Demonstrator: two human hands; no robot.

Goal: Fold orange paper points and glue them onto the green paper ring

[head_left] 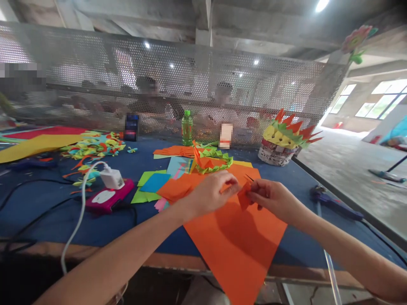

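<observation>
My right hand [271,194] pinches a small orange paper piece [244,197] between thumb and fingers. A thin dark point sticks up at its top; I cannot tell whether it is the paper's edge or a separate tool. My left hand [219,188] is curled, its fingertips closed at the left edge of the same piece. Below both hands lies a large orange sheet [241,245], hanging over the front table edge. Just behind them sits a ring of folded green and orange paper [214,161].
Beside the left forearm are coloured paper squares [154,183] and a magenta power socket [122,195] with a white charger. A glue gun [337,203] lies right. Behind stand a green bottle [187,129], a phone [131,127] and a paper-trimmed basket [276,148]. Paper curls [95,145] lie left.
</observation>
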